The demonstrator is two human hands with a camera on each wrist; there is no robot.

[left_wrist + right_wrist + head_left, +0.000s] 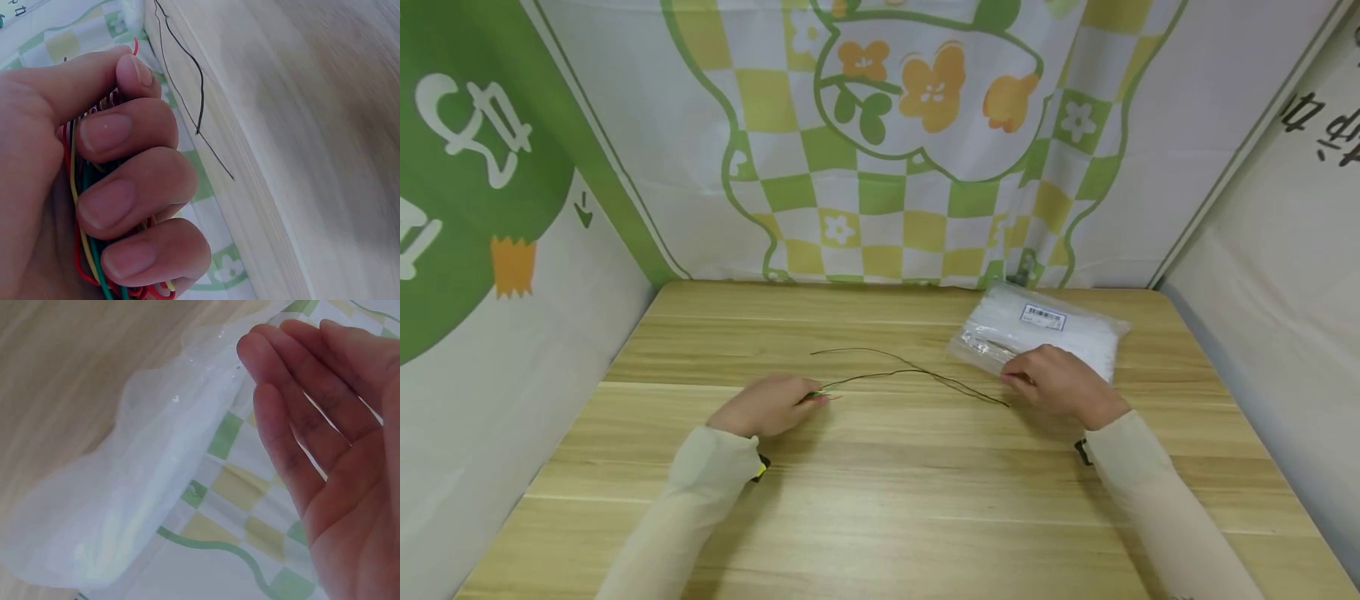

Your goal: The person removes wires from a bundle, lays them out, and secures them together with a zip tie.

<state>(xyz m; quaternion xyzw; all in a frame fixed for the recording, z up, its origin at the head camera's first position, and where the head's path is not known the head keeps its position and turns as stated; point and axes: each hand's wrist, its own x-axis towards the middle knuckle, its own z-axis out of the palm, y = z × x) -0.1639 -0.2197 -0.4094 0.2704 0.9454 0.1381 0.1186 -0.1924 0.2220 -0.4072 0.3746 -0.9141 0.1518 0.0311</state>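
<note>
My left hand [767, 406] grips a bundle of thin coloured wires [94, 259], red, yellow, green and black, with the fingers curled round it. A short red end sticks out past the thumb in the left wrist view. Two thin dark wires [891, 372] lie on the table between the hands, one running to the left fingertips. My right hand [1056, 387] is over the near edge of a clear plastic bag [1075, 335] with white contents and a barcode label. In the right wrist view its fingers [306, 425] are gently bent, and nothing shows in them.
The wooden table [880, 500] carries the bag at its back right. A patterned cloth [880, 200] hangs behind the table's back edge, and printed cloth walls stand at the left and right.
</note>
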